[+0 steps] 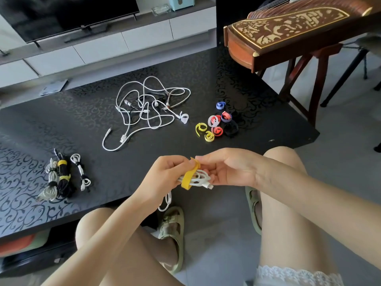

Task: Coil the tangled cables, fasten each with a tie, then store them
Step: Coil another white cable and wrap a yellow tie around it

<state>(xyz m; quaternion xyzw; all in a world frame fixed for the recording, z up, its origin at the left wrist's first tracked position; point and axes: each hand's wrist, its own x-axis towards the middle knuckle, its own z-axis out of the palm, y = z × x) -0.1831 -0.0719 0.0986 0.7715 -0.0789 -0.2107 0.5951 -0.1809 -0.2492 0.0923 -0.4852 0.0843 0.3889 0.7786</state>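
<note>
My left hand (165, 176) grips a coiled white cable (199, 178) above the near edge of the black table (257, 112). A yellow tie (188, 178) loops round the coil, and my right hand (224, 170) pinches the tie's upper end. A loop of the white cable hangs below my left hand. A tangle of white and dark cables (148, 108) lies mid-table. Three tied bundles (61, 178) lie at the table's near left.
A heap of coloured ties (216, 125), yellow, red, blue, white and black, lies right of the tangle. A carved wooden zither on a stand (288, 36) is at the far right. A television and low cabinet stand behind. My knees and sandals are below.
</note>
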